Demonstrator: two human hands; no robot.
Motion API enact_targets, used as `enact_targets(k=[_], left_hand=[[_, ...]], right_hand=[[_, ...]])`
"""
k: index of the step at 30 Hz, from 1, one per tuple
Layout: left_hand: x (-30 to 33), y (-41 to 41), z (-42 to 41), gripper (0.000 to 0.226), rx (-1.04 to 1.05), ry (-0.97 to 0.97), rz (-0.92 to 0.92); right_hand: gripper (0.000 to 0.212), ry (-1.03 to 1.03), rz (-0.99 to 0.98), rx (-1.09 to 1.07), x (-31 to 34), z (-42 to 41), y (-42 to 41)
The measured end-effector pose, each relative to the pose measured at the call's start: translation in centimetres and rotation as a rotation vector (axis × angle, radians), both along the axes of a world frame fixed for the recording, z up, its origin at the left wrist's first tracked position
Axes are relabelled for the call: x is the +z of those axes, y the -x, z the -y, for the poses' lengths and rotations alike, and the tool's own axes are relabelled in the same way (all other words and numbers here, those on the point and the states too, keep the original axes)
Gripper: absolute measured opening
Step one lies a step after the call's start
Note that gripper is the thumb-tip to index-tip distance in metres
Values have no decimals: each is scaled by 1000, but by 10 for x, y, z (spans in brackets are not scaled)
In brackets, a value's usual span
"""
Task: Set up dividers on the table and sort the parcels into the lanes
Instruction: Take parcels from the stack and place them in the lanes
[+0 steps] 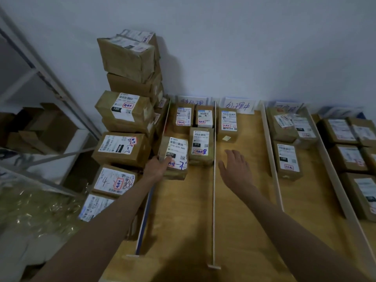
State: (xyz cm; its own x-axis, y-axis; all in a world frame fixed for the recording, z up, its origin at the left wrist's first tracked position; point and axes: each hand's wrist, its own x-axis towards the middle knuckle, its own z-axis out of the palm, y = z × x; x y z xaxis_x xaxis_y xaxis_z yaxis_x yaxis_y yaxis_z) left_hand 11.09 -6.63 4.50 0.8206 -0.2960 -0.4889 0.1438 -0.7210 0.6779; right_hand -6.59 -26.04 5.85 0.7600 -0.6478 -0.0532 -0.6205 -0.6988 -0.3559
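1. Right hand hovers over the table, fingers spread, holding nothing.
2. Left hand grips the parcel in the leftmost lane, mid-table.
3. Probably light, stiff cardboard; take it by opposite sides.

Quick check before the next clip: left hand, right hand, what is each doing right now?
Left hand: grips the parcel marked 070 in the leftmost lane.
Right hand: open, fingers spread, holding nothing, above the second lane.
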Motion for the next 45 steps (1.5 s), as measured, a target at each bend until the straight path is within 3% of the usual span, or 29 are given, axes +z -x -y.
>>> enact_targets(k=[19,23,26,30,34,45], left_hand=[[-85,-97,69,59,-42,16,-111],[-90,-97,62,70,-127,-56,-29],[-90,-95,58,63,-197,-107,56],[-85,-87,53,56,-227,-182,214],[-87,-64,41,65,-362,-256,448],[-100,-50,34,62,-617,-336,564]], right_hand=[[43,-45,-51,-135,-44,35,-33],[42,-53,-56,-138,-46,34,-35],[42,-63,-62,-138,-46,30,-38],[41,-82,-59,-124,-44,24,-43],[41,-86,-57,-108,-42,19,-46],[40,-76,-74,-113,-44,14,-40]])
